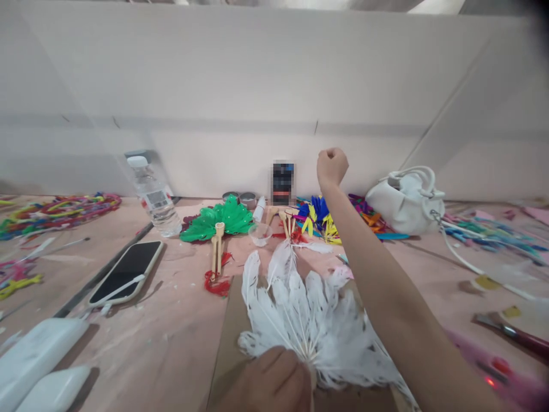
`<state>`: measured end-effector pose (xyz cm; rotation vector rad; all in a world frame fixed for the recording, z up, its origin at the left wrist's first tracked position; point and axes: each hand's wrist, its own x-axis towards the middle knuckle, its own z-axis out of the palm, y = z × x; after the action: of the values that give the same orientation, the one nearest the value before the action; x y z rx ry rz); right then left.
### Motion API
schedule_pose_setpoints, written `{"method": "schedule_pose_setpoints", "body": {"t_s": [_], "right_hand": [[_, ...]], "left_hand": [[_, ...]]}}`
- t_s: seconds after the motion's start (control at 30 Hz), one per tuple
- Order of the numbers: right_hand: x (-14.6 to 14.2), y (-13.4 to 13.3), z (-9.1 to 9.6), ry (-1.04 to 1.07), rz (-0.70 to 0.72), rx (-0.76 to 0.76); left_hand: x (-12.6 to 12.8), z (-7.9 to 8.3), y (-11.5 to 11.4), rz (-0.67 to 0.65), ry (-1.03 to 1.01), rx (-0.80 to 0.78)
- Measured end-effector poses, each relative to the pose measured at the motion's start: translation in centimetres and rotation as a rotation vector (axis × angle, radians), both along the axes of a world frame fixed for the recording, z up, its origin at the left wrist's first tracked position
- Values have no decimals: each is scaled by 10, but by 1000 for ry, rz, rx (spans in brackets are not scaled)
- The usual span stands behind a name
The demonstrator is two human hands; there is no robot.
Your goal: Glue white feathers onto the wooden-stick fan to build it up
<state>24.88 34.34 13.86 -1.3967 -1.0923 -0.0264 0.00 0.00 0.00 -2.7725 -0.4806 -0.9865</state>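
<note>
A white feather fan (309, 309) lies spread on a brown card (229, 343) in front of me. My left hand (274, 380) presses on the fan's base where the thin sticks meet, fingers closed over it. My right hand (331, 166) is raised far forward in a fist above the coloured feathers (319, 217), near a small dark item (282, 183) by the wall. Whether that fist holds anything does not show.
A green feather fan (217, 220) with wooden handle (217, 249), a water bottle (154, 197), a phone (126, 272), a small clear cup (260, 233), a white handbag (405, 200), bundles of coloured strips (55, 209), a brush (510, 332) and white cases (38, 366) lie about.
</note>
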Motion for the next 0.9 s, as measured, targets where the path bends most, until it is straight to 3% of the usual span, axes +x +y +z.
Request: {"method": "schedule_pose_setpoints", "body": {"t_s": [0.07, 0.23, 0.37, 0.47, 0.6, 0.73, 0.8, 0.9], "right_hand": [[-3, -25, 19, -8, -36, -4], [-6, -93, 54, -112, -10, -97], [-11, -158, 67, -304, 147, -314], [-19, -217, 66, -501, 319, -511], [-35, -313, 32, -738, 460, -760], [-68, -395, -32, -791, 358, -895], [-84, -414, -61, -726, 370, -978], [-96, -416, -89, -640, 349, -970]], "left_hand": [[2, 8, -2, -34, 60, 28], [2, 31, -8, -3, 164, -76], [1, 33, -6, 45, 140, -189], [-1, 32, -1, 5, 64, -271], [-5, 29, 8, -10, -56, -391], [-10, 24, 22, 58, -223, -396], [-11, 24, 27, 61, -286, -374], [-12, 34, 25, 38, -334, -319]]}}
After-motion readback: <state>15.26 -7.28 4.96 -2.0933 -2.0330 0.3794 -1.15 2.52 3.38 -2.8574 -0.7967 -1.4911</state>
